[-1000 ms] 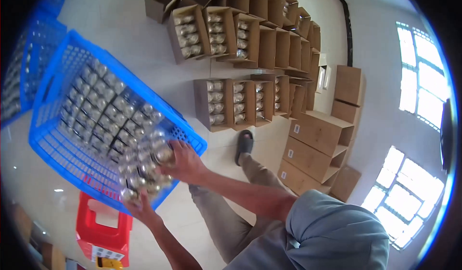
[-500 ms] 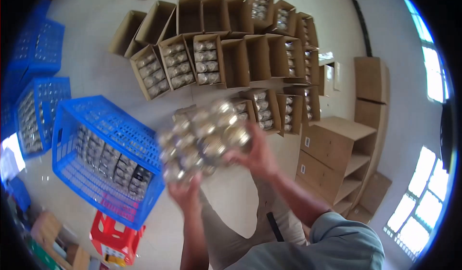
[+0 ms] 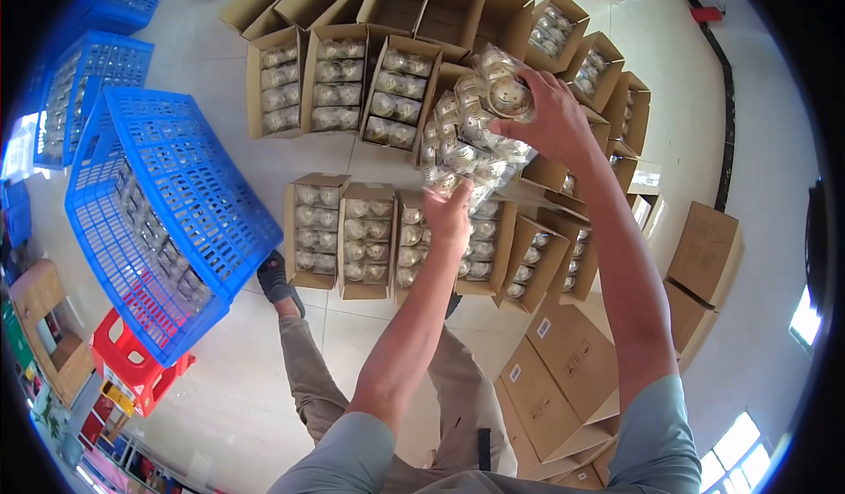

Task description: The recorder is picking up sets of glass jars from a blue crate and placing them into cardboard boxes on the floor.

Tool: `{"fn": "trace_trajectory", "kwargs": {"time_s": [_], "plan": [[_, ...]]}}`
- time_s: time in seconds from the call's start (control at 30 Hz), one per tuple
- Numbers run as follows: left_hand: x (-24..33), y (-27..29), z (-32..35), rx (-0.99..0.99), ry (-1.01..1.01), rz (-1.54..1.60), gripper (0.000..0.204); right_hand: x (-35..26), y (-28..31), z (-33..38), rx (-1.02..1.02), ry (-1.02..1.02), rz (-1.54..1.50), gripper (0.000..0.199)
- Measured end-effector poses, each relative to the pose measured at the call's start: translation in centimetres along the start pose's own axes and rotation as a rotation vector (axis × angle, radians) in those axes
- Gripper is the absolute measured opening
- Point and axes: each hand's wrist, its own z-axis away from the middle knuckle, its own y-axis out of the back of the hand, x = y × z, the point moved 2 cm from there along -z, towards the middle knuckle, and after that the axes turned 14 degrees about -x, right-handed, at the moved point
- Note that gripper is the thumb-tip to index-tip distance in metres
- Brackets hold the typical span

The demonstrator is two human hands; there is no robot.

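Holding a bundle of clear packs of round, shiny pieces between your two hands, over the middle row of open cartons. Right hand: pinching the bundle's upper right end, thumb on the near side, fingers curved over the far edge; your right arm reaches well forward. Left hand: gripping the lower end, thumb pointing up, other fingers mostly hidden. The bundle lies beyond your left hand and to the left of your right. Nearer you: a row of filled cartons. Well left: a tilted blue basket containing packs; red stool at its lower edge.
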Motion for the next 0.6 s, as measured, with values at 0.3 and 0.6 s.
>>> {"fn": "trace_trajectory", "kwargs": {"time_s": [0.3,0.6], "plan": [[-1.8,0.7,-0.2,-0.054,0.167,0.039,0.042,-1.4,1.0,-1.5,-0.027,0.049,0.081,0.084],[-0.2,1.5,-0.4,-0.027,0.187,0.078,0.042,-4.0,0.6,-2.8,-0.021,0.072,0.108,0.078]]}}
